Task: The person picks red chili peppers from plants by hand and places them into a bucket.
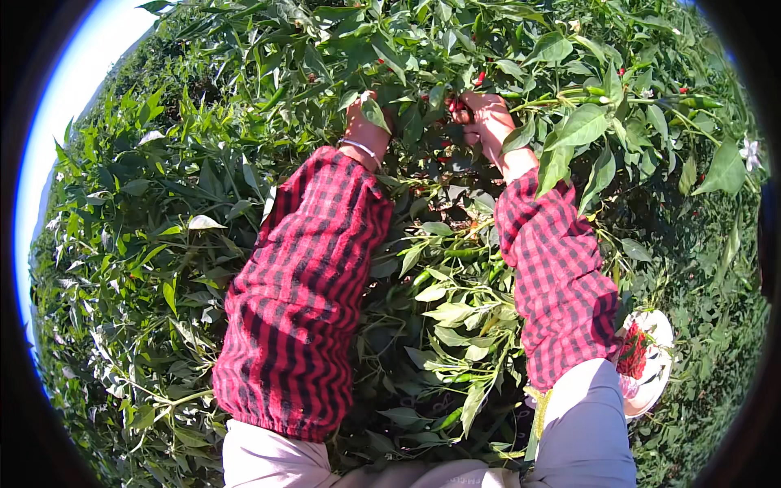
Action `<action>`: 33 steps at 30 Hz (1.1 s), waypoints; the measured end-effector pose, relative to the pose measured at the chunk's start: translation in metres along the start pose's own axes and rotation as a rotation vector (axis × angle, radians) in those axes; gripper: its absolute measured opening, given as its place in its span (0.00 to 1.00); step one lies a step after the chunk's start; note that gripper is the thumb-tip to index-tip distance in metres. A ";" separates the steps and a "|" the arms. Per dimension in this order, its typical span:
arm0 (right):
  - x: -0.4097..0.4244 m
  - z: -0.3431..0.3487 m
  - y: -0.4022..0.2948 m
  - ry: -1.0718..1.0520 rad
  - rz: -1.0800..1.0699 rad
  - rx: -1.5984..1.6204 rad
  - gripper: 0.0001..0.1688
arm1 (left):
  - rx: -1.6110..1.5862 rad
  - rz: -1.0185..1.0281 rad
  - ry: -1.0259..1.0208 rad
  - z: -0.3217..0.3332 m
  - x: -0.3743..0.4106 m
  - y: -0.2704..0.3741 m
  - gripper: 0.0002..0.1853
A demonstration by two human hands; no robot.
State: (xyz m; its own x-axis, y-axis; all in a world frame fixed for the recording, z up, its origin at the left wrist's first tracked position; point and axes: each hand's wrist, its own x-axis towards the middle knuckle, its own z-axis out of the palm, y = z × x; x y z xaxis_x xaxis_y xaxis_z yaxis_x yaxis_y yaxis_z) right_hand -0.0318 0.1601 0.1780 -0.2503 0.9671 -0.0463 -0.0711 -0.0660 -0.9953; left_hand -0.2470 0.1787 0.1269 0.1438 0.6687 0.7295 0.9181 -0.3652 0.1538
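Both my arms, in red and black checked sleeves, reach forward into leafy chili pepper plants [451, 311]. My left hand [368, 125], with a pale bangle at the wrist, is among the leaves; foliage covers its fingers. To its right, my right hand [488, 122] has its fingers curled around red chili peppers [457, 108]. A red chili pepper [481, 78] hangs just above that hand. Green chili peppers [700, 102] grow on a branch to the right, and more show on the lower stems between my arms.
At the lower right, beside my right elbow, stands a pale round container [659, 378] with red chili peppers [633, 354] in it. Dense foliage surrounds both arms. A leafy branch [573, 137] with broad leaves hangs over my right forearm. White flowers [750, 154] show at the right.
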 end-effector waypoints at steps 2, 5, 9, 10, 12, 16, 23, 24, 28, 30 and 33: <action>0.004 -0.001 0.014 0.013 -0.167 0.147 0.11 | 0.008 -0.032 -0.193 0.003 0.006 -0.011 0.13; 0.000 -0.001 0.022 -0.022 -0.175 0.260 0.12 | 0.029 0.137 0.014 -0.002 -0.007 -0.010 0.14; -0.015 -0.004 0.026 -0.063 -0.174 0.375 0.13 | -0.482 0.080 0.005 -0.013 -0.011 0.001 0.19; -0.015 0.000 0.027 -0.085 -0.167 0.406 0.14 | -0.786 -0.184 -0.037 -0.007 -0.010 0.000 0.22; -0.019 0.009 0.032 -0.122 -0.155 0.458 0.15 | -0.690 -0.233 -0.134 -0.007 -0.018 -0.009 0.26; -0.028 -0.003 0.031 -0.113 -0.149 0.493 0.18 | -0.332 -0.211 -0.300 -0.020 -0.005 0.019 0.25; -0.047 0.001 0.038 -0.023 -0.166 0.484 0.19 | -0.252 -0.052 -0.181 -0.008 -0.009 0.006 0.17; -0.040 -0.002 0.031 -0.325 -0.097 0.717 0.21 | -0.141 -0.046 -0.216 -0.006 -0.009 0.003 0.17; -0.043 -0.012 0.038 -0.007 -0.339 0.238 0.14 | -0.261 -0.257 -0.459 -0.036 0.008 0.038 0.17; -0.022 -0.007 0.058 0.261 -0.518 -0.642 0.15 | -0.734 -0.405 -0.370 -0.028 0.005 0.030 0.15; -0.015 0.001 0.057 0.314 -0.691 -1.018 0.15 | -1.099 -0.415 -0.219 -0.006 -0.001 0.014 0.14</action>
State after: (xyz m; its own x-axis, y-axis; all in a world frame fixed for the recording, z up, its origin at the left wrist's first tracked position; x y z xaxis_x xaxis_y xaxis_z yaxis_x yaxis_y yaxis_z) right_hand -0.0326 0.1419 0.1222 -0.2089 0.7500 0.6276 0.7114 0.5569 -0.4287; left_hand -0.2369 0.1688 0.1326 0.0684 0.9238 0.3767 0.1172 -0.3825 0.9165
